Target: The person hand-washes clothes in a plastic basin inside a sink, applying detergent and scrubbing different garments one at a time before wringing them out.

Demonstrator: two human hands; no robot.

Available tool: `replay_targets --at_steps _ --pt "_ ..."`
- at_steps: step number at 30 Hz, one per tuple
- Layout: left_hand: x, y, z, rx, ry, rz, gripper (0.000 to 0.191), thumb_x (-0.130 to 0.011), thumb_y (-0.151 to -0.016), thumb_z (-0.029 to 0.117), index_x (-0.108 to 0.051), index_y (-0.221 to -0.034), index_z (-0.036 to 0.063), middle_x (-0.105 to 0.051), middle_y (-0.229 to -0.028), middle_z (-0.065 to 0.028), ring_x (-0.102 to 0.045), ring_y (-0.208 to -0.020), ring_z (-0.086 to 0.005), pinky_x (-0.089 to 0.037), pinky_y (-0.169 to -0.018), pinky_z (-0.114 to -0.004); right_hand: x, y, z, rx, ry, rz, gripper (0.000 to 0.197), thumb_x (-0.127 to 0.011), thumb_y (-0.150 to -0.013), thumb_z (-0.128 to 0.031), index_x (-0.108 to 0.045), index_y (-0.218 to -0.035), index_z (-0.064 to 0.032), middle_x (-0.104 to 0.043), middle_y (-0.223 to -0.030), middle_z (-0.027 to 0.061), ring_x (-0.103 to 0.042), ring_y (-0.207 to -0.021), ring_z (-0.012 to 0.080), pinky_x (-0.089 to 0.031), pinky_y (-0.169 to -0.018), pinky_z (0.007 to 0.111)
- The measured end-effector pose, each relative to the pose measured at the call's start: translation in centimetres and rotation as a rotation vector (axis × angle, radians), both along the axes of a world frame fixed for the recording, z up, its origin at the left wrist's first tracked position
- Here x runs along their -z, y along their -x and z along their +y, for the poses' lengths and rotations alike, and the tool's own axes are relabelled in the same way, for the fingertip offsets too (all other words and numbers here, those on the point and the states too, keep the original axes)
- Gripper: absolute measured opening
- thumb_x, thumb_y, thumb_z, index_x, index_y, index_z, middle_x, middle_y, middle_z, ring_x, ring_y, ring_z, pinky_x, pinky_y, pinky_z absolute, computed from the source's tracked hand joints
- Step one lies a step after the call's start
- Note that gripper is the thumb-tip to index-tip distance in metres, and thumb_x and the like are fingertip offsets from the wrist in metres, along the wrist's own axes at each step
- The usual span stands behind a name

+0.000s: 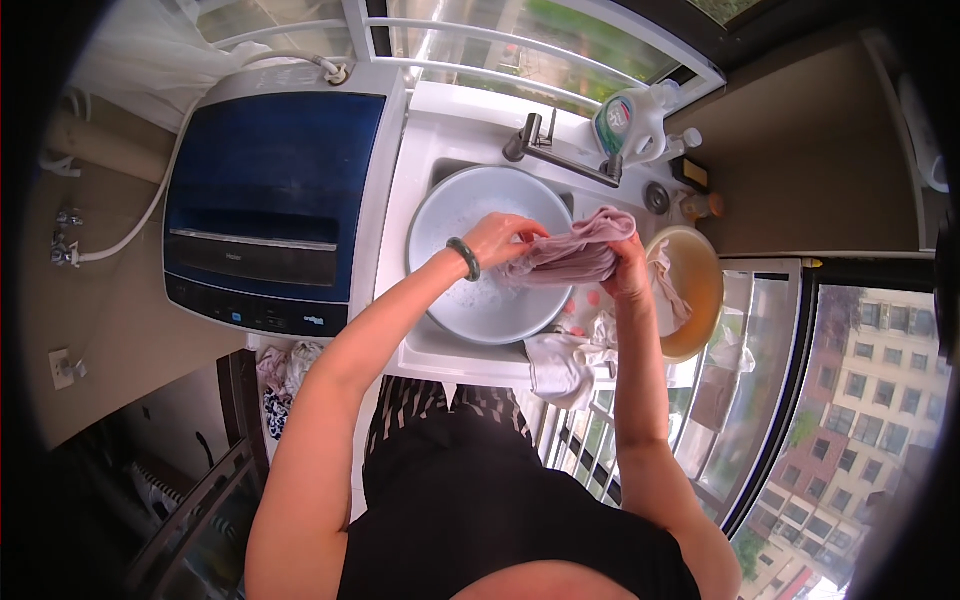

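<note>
A wet pink cloth garment (574, 259) is stretched between my hands above the right part of a pale blue round basin (480, 319) that stands in the sink. My left hand (504, 238), with a dark green bangle at the wrist, pinches the garment's left end. At its right end, my right hand (628, 266) grips the bunched folds. Soapy water with white suds lies in the basin. To the right of my right hand, a yellowish round basin (709, 300) holds a pale pink cloth (667, 289). A white cloth (559, 371) hangs over the sink's front edge.
A grey faucet (570, 161) reaches over the back of the sink. Behind it at the right stand a white detergent bottle (630, 124), a round drain plug (657, 198) and a small orange-capped bottle (701, 205). A blue-lidded Haier washing machine (274, 172) is on the left, with clothes (289, 375) below it.
</note>
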State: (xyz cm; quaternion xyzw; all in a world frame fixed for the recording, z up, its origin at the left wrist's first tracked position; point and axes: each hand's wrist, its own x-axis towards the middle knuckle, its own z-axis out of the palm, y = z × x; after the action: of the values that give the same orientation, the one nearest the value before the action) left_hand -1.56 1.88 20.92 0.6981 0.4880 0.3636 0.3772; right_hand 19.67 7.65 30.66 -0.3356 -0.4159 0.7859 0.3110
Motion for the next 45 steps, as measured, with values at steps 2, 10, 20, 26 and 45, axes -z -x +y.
replay_targets --at_steps 2,10,20,26,45 --pt "-0.1 0.4 0.3 0.015 0.126 0.128 0.043 -0.064 -0.078 0.012 -0.058 -0.121 0.0117 -0.063 -0.099 -0.0124 -0.061 -0.092 -0.0258 -0.049 -0.081 -0.035 1.3 -0.4 0.6 0.052 0.049 0.031 0.037 -0.058 -0.08 -0.018 -0.054 -0.11 0.0033 -0.062 -0.105 0.0172 -0.062 -0.097 0.0279 -0.051 -0.089 0.039" --pt "-3.6 -2.7 0.4 -0.181 -0.182 -0.097 0.033 -0.061 -0.078 0.01 -0.064 -0.11 0.0052 -0.064 -0.091 -0.0169 -0.062 -0.08 -0.0317 -0.05 -0.074 -0.036 1.7 0.8 0.5 0.019 0.0 -0.098 0.028 -0.054 -0.088 -0.011 -0.059 -0.112 0.0022 -0.065 -0.104 0.0106 -0.064 -0.092 0.0187 -0.052 -0.083 0.031" --pt "-7.9 2.2 1.0 -0.478 -0.234 0.033 0.027 -0.052 -0.081 0.001 -0.067 -0.103 0.0054 -0.063 -0.075 -0.0183 -0.059 -0.059 -0.0258 -0.046 -0.058 -0.033 1.9 -3.6 1.3 0.139 -0.013 -0.204 0.021 -0.061 -0.088 -0.015 -0.064 -0.1 0.0018 -0.066 -0.091 0.0079 -0.064 -0.079 0.0142 -0.052 -0.072 0.026" --pt "-12.6 3.1 1.4 -0.439 -0.29 0.237 0.025 -0.042 -0.085 0.002 -0.063 -0.098 0.0041 -0.061 -0.068 -0.0166 -0.063 -0.054 -0.0236 -0.048 -0.053 -0.035 -1.0 -3.1 0.1 0.173 -0.055 -0.126 0.022 -0.059 -0.089 -0.015 -0.063 -0.105 0.0005 -0.066 -0.096 0.0078 -0.063 -0.084 0.0143 -0.052 -0.074 0.026" --pt "-26.1 -1.1 0.7 -0.202 -0.199 -0.209 0.029 -0.055 -0.084 0.01 -0.061 -0.111 0.0012 -0.067 -0.086 -0.0132 -0.068 -0.069 -0.0177 -0.055 -0.061 -0.026 -14.3 3.0 -1.1 0.081 -0.734 -0.327 0.021 -0.064 -0.08 -0.011 -0.064 -0.094 0.003 -0.063 -0.081 0.0014 -0.056 -0.073 0.0064 -0.047 -0.068 0.022"
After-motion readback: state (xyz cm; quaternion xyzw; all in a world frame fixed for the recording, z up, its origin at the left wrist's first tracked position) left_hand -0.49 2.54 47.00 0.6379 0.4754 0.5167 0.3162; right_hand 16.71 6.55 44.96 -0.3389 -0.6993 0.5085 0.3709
